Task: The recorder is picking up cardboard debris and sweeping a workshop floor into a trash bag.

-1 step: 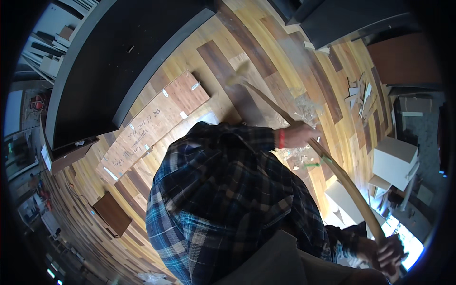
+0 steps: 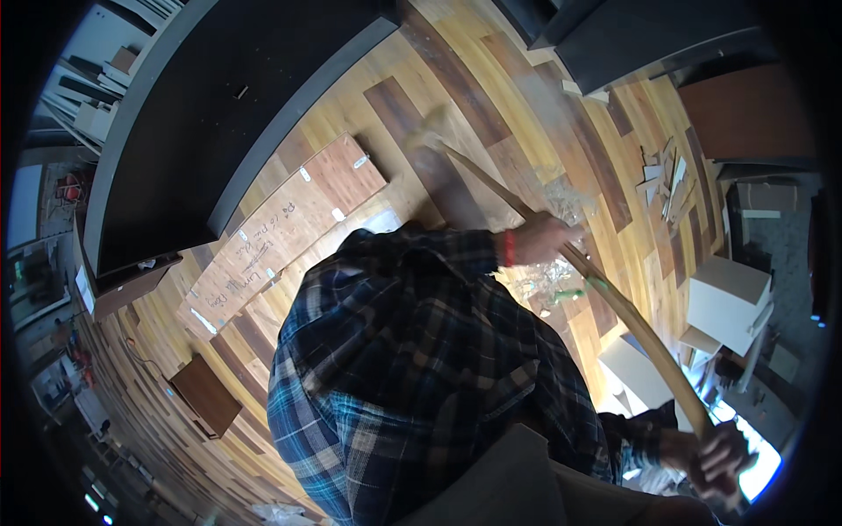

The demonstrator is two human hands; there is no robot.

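Both my hands grip one long wooden handle (image 2: 614, 302): left hand (image 2: 539, 238) clamped mid-shaft, right hand (image 2: 719, 456) wrapped around its near end above the plank floor (image 2: 491, 105).

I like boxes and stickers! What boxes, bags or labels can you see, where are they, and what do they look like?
White boxes: on the floor at right, blocky, plain white.
Clear bag: on the floor by the left hand, crinkly, see-through.
Brown board: flat on the floor, left of middle, rectangular, with small white stickers and handwriting.
Scrap pile: upper right floor, small pale card pieces.
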